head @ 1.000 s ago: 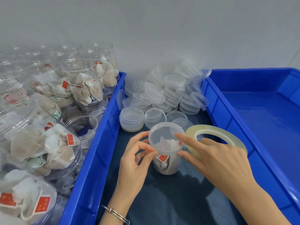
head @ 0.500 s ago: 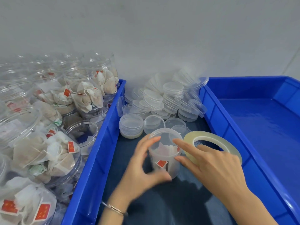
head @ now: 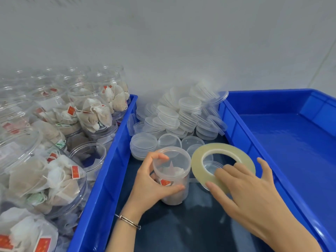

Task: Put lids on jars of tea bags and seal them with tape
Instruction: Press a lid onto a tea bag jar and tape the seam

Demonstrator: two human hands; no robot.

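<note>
Jar [head: 172,180] base perhaps behind left hand [head: 151,186]

Two hands [head: 151,182], one tape roll [head: 222,163], two blue trays [head: 241,128], lids [head: 181,115] uncountable

Clear plastic jar [head: 172,177], glossy tape [head: 221,160]

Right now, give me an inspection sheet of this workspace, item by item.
Surface: dark floor of the middle blue tray.
Job's things: lidded jar of tea bags stands upright; tape roll is beside it, a strip of tape running from roll to jar.
Clutter: heap of spare lids at the tray's far end; jars of tea bags piled to the left; another blue tray on the right.
Grips: left hand curls around the jar; right hand holds the tape roll, fingers through its hole.
Cables: nothing seen.
Surroundings: plain pale wall behind.
</note>
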